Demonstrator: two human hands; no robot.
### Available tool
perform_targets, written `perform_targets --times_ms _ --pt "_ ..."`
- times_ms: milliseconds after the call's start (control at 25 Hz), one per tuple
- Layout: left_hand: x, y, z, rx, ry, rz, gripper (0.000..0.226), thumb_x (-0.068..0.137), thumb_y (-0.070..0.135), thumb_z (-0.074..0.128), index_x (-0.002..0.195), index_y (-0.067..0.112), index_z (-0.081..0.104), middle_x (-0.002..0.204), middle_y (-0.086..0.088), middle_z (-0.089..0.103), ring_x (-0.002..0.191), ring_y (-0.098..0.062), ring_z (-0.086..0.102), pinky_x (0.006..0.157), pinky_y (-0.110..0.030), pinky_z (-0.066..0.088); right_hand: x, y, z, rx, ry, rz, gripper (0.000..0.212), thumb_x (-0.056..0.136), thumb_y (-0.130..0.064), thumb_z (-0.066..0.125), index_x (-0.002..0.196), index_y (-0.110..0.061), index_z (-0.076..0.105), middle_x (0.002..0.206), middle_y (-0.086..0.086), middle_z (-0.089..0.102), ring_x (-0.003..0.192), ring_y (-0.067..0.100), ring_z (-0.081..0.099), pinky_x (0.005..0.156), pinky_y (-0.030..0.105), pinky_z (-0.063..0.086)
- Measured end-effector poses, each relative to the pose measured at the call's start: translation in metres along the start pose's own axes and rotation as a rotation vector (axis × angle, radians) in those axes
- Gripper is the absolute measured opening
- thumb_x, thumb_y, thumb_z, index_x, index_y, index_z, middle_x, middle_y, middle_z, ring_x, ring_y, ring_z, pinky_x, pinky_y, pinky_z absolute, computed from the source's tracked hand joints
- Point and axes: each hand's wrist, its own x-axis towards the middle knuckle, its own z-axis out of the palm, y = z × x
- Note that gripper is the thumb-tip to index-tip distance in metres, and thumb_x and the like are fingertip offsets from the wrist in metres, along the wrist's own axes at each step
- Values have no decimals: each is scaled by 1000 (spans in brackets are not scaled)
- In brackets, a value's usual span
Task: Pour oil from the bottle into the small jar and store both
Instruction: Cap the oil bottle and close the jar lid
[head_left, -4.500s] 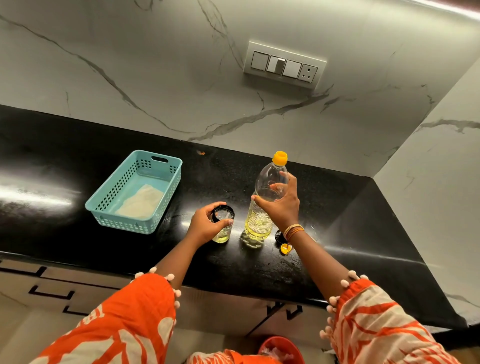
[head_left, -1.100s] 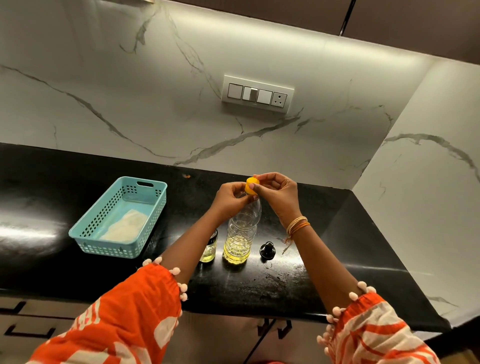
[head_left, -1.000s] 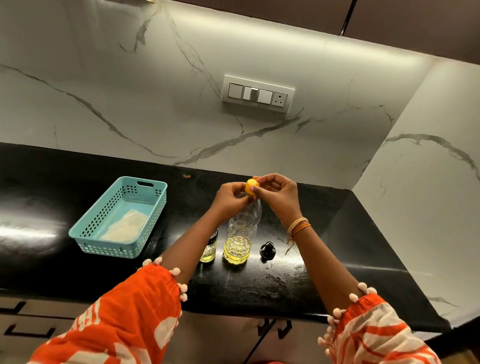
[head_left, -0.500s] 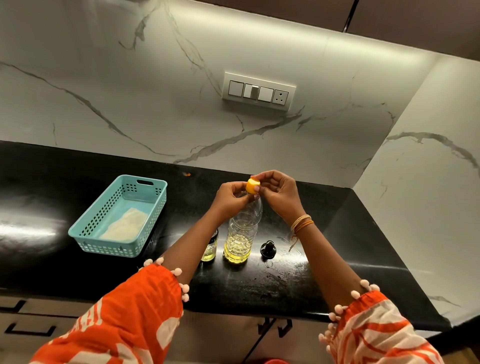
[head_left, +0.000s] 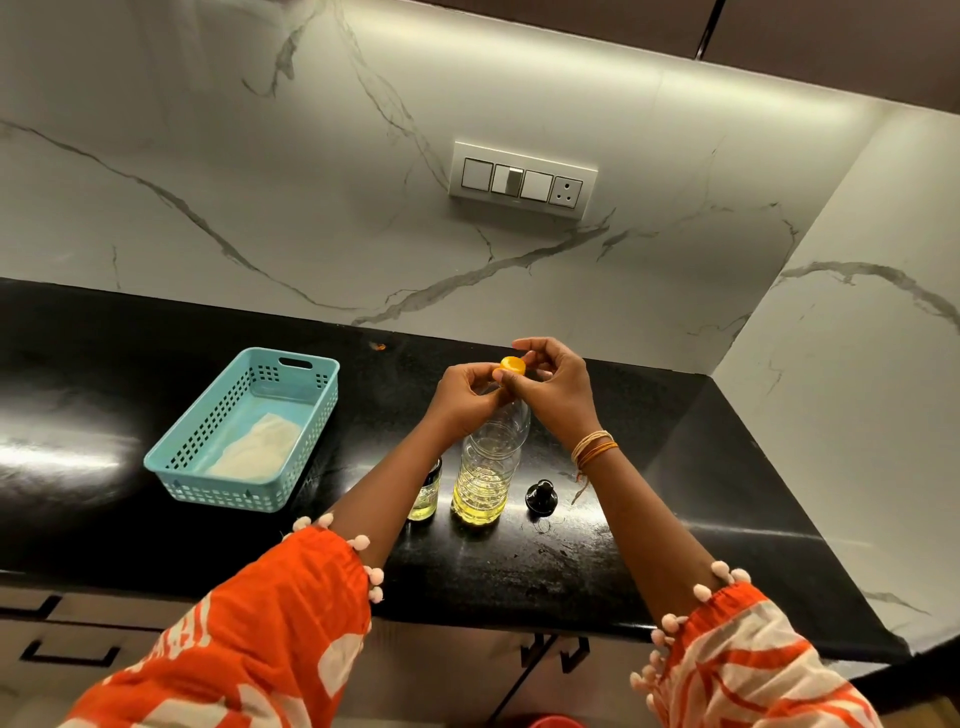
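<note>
Hands meet over a clear plastic bottle (head_left: 491, 462) standing upright toward the back edge of the black desk (head_left: 597, 566), near its right rear corner. In the single head view, the left hand (head_left: 465, 392) curls round the bottle's neck while the right hand (head_left: 553, 387) pinches the yellow cap (head_left: 510, 364) between fingertips and thumb; whether the cap is being tightened or loosened cannot be told. Yellow oil fills only the lower part of the bottle. The small jar (head_left: 425, 491), also holding some oil, stands just beside the bottle on its left, partly hidden by the left forearm. A black lid (head_left: 541, 499) lies on the desk just to the bottle's right, apart from the jar. A teal basket (head_left: 291, 457) with a pale cloth (head_left: 254, 452) inside sits well to the left.

Thin and largely empty, the bottle is likely light and easily squeezed, and possibly slick with oil, so a hold round the ribbed middle should serve best. The jar looks like glass, fragile, best taken round its sides once the lid is on.
</note>
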Motion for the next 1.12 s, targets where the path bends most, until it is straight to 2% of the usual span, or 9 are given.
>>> perform_targets --times_ms 120,240,360,560,640,720,800,960,1120 --pt "0 0 1 3 6 -9 29 83 3 71 110 14 67 99 -6 71 91 -14 68 86 -29 56 4 0 -4 51 -144 50 49 80 -13 74 125 -14 55 111 1 67 109 15 63 101 45 47" --pt "1 0 1 27 12 -16 27 83 4 71 110 9 68 89 0 70 79 -1 66 77 -22 54 3 -1 -8 129 -189 50 46 83 -3 69 126 -4 53 113 7 68 109 18 65 97 42 52" --pt "0 0 3 26 28 -2 26 83 3 70 110 5 68 85 3 70 74 4 66 72 -17 53 1 -3 -9 163 -163 52 42 82 -3 69 123 -3 57 111 9 69 106 17 67 92 38 55" --pt "-3 0 7 -31 63 23 24 86 2 66 106 15 68 94 -5 72 90 -14 70 85 -32 57 -3 -7 0 141 24 107 38 75 -10 79 111 -8 67 105 9 72 97 16 70 83 28 58" --pt "-4 0 6 -31 54 35 23 86 -1 65 103 14 69 93 -3 71 89 -10 70 82 -26 57 -9 -8 9 82 149 102 36 73 -14 81 107 -10 70 102 7 73 93 11 70 80 25 57" --pt "-4 1 5 -48 44 37 22 86 -4 64 102 11 69 91 0 70 84 -3 69 78 -21 56 -11 -9 13 26 201 88 35 73 -18 81 106 -13 71 100 5 73 92 10 70 80 26 58" --pt "-4 1 5 -60 40 25 22 86 -5 64 103 8 68 92 -1 70 85 -4 69 79 -21 56 -6 -10 9 9 118 108 40 74 -17 80 113 -12 68 103 5 72 95 11 69 84 29 57" --pt "-4 0 7 -40 49 10 25 87 2 66 111 6 67 97 -7 71 91 -14 68 84 -26 56 4 -8 -10 167 -178 128 49 81 -4 71 127 -2 54 116 14 67 106 19 66 90 32 55" --pt "-4 -2 8 -16 80 10 27 87 6 67 113 6 68 99 -9 72 96 -19 70 86 -32 57 6 -9 -13 173 -197 101 43 82 0 69 123 2 57 113 16 68 101 15 68 85 24 56"
